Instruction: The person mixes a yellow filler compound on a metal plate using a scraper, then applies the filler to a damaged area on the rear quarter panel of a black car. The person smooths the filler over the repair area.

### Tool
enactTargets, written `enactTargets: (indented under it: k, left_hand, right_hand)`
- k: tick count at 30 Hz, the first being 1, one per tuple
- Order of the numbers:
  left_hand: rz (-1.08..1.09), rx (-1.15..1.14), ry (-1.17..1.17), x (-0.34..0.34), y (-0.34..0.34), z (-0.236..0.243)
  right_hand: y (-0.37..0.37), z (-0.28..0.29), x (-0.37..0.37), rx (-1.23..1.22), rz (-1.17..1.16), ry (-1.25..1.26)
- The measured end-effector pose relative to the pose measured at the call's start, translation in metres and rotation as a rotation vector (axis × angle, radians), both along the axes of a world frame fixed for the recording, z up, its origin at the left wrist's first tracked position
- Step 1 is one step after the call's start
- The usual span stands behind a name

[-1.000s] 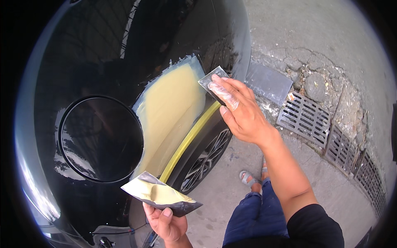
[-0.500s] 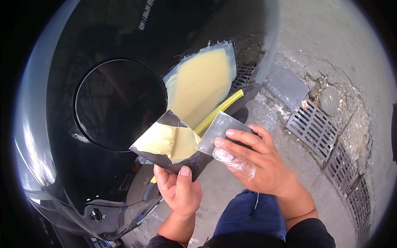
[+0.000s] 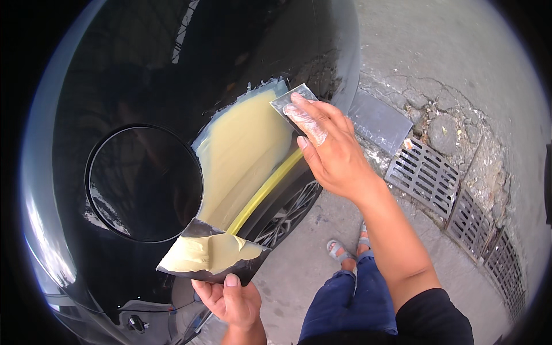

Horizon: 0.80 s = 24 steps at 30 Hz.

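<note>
A glossy black car panel [image 3: 172,69] fills the left of the view, with a round fuel flap [image 3: 144,184] in it. A patch of pale yellow filler [image 3: 247,149] is spread on the panel above the wheel arch. My right hand [image 3: 330,149] presses a small grey metal spreader [image 3: 290,100] against the upper right edge of that patch. My left hand [image 3: 233,299] holds a dark flat board [image 3: 213,256] low down, with a blob of the same yellow filler on it.
A yellow strip [image 3: 267,190] runs along the wheel arch, with the alloy wheel [image 3: 287,213] beneath. On the cracked concrete to the right lie a grey metal plate [image 3: 379,121] and a row of drain grates [image 3: 425,172]. My legs in blue jeans and sandals [image 3: 345,250] stand below.
My right hand has gone from the board, where the spreader met the filler, up to the upper right edge of the patch. My left hand has lowered the board.
</note>
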<state>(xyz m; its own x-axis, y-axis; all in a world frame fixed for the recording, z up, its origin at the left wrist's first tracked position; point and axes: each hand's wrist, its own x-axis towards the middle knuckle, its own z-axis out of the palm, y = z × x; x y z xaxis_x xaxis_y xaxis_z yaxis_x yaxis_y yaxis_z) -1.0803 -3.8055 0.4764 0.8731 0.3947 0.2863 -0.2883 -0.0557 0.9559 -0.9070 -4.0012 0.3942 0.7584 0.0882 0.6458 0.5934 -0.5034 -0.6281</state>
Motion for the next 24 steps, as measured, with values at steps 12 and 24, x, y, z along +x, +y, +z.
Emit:
enactTargets:
  k: [12,24]
  left_hand:
    - [0.066,-0.101,0.088,-0.006,-0.001,-0.006]
    - [-0.043,-0.141,0.136,0.004,0.001,-0.013]
  right_hand:
    - [0.026,-0.017,0.011,0.044,-0.025,-0.025]
    - [0.047,-0.073,-0.022,0.128,0.018,0.033]
